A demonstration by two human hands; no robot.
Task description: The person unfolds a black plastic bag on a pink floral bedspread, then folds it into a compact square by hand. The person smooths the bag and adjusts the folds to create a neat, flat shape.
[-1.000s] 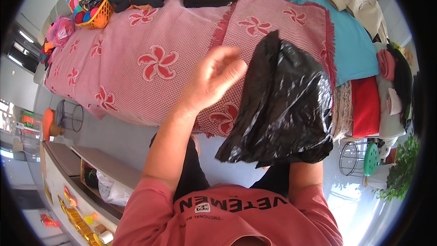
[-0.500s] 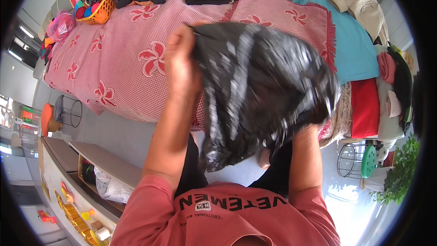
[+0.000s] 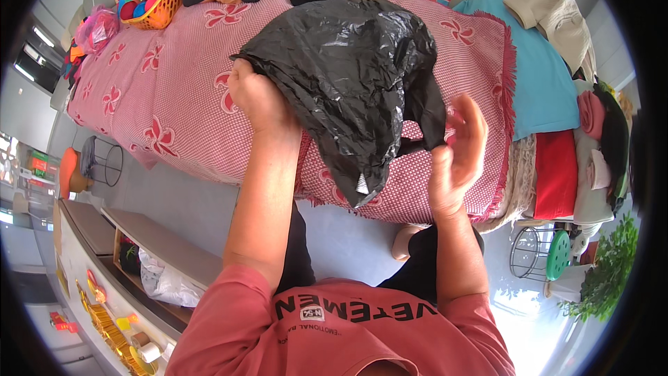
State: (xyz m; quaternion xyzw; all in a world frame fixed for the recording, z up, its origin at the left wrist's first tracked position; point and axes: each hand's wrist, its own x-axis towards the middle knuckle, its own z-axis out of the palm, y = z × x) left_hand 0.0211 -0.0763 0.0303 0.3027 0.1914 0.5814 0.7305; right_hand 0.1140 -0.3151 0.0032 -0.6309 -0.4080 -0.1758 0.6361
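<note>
The bag [image 3: 341, 56] should be pulled gently, since its edge is pinched by the left hand [image 3: 261, 99] while the right hand [image 3: 456, 163] is spread loose beside it.

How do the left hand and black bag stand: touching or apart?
Touching: the head view shows the left hand pinching the left edge of the black bag.
</note>
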